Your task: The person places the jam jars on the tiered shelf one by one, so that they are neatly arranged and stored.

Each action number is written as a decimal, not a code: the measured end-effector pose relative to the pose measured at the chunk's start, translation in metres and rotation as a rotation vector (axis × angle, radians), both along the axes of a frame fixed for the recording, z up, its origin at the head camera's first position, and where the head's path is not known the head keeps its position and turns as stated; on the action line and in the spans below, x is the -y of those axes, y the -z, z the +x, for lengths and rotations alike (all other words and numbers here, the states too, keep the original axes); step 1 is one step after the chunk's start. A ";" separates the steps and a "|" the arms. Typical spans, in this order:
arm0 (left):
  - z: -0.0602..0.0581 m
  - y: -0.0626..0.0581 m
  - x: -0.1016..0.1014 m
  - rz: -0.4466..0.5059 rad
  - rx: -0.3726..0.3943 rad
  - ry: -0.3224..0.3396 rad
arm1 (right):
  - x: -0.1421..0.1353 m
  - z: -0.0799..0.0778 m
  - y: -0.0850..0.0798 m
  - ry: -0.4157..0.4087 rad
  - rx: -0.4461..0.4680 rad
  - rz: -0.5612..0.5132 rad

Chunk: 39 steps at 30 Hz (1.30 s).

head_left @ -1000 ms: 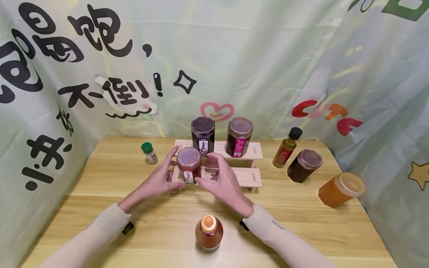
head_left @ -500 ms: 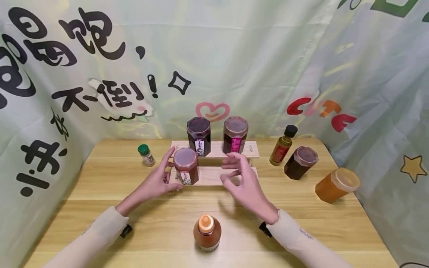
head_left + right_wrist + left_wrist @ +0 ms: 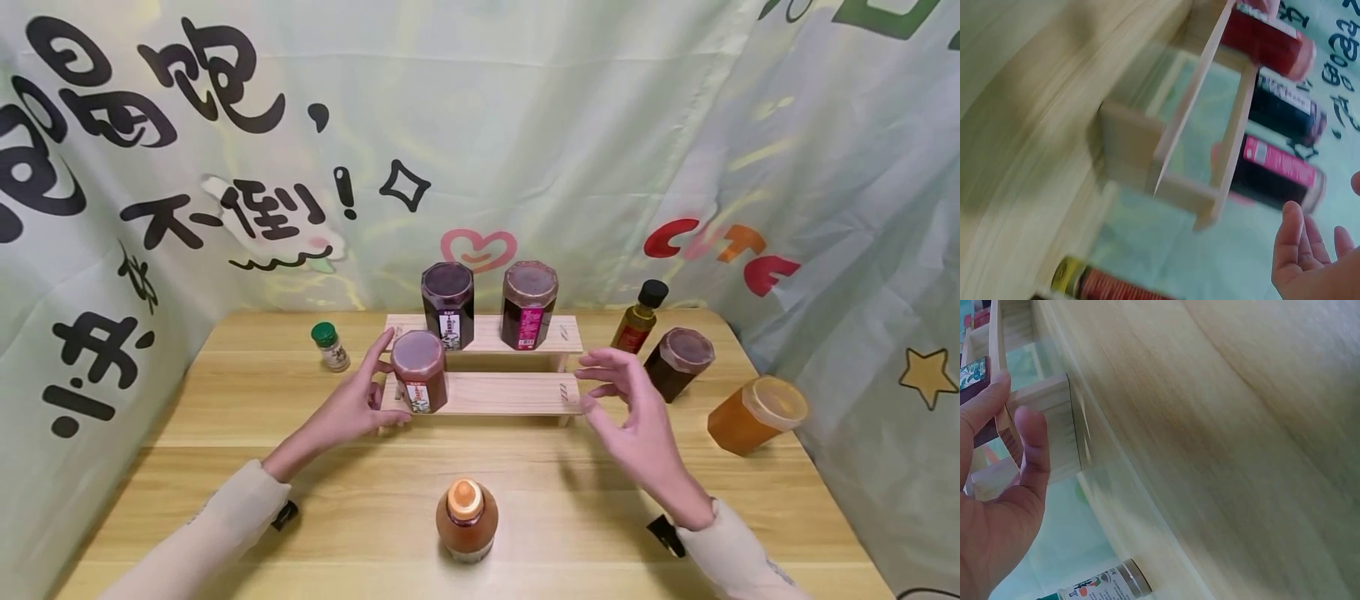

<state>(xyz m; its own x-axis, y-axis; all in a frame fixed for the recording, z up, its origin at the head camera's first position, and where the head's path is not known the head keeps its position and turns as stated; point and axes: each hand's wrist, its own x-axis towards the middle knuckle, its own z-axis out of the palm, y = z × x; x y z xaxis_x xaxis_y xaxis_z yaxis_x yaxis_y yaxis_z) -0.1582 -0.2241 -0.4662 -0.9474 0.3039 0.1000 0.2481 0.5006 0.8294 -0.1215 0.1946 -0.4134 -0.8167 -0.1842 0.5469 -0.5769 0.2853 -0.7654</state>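
Note:
My left hand (image 3: 347,408) curls round the left side of a faceted jar with red contents (image 3: 428,390), which stands upright on the left end of the lower step of a wooden rack (image 3: 504,393). In the left wrist view, the thumb (image 3: 991,399) lies at the jar's base and the step's front edge; the fingers behind the jar are hidden. My right hand (image 3: 643,421) holds nothing, its fingers loosely bent, just beyond the rack's right end. It partly covers a slim oil bottle with a black cap (image 3: 636,327). A dark jar (image 3: 675,367) stands nearby.
Two dark jars, one purple-labelled (image 3: 448,310) and one pink-labelled (image 3: 529,308), stand on the upper step. A green-capped spice bottle (image 3: 332,348) is left of the rack. An amber jar (image 3: 756,417) stands at far right, an orange-capped sauce bottle (image 3: 467,525) in front.
My right hand has let go of the red jar and moved right, past the rack's end towards the oil bottle. The left hand stays at the jar, which remains on the lower step.

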 end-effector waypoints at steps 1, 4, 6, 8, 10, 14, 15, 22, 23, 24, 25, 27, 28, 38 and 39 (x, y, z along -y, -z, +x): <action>-0.001 0.000 -0.001 -0.004 -0.002 0.001 | -0.006 0.002 -0.001 0.010 -0.006 0.000; -0.001 0.000 -0.002 -0.010 -0.002 0.010 | -0.025 0.007 -0.004 0.041 -0.026 -0.003; -0.001 0.000 -0.002 -0.011 0.002 0.014 | -0.038 0.010 -0.006 0.075 -0.044 -0.003; 0.000 0.000 0.000 -0.012 0.003 0.013 | -0.050 0.010 -0.008 0.102 -0.072 -0.015; 0.000 0.001 0.001 -0.010 0.000 0.011 | -0.062 0.010 -0.009 0.124 -0.089 -0.046; 0.001 0.001 0.004 -0.006 -0.004 0.013 | -0.084 0.013 -0.007 0.191 -0.101 -0.063; 0.001 0.002 0.004 -0.006 -0.006 0.015 | -0.089 0.014 -0.007 0.214 -0.094 -0.057; 0.002 0.000 0.000 -0.011 -0.003 0.015 | -0.121 0.021 -0.002 0.372 -0.027 0.063; 0.002 0.000 0.000 -0.013 -0.002 0.013 | -0.126 0.021 -0.001 0.395 -0.019 0.078; 0.002 0.000 -0.001 -0.015 -0.004 0.011 | -0.131 0.021 0.000 0.421 -0.009 0.095; 0.003 0.000 -0.001 -0.015 -0.003 0.010 | -0.137 0.021 0.002 0.444 0.001 0.104; 0.003 0.001 -0.001 -0.020 -0.007 0.012 | -0.149 0.021 0.005 0.485 0.051 0.111; 0.003 0.001 -0.001 -0.021 -0.009 0.011 | -0.154 0.019 0.007 0.496 0.079 0.110; 0.002 0.003 0.001 -0.012 -0.018 0.020 | -0.204 0.010 0.028 0.482 0.290 0.104; 0.001 0.002 0.001 -0.015 -0.019 0.018 | -0.207 0.009 0.030 0.472 0.297 0.110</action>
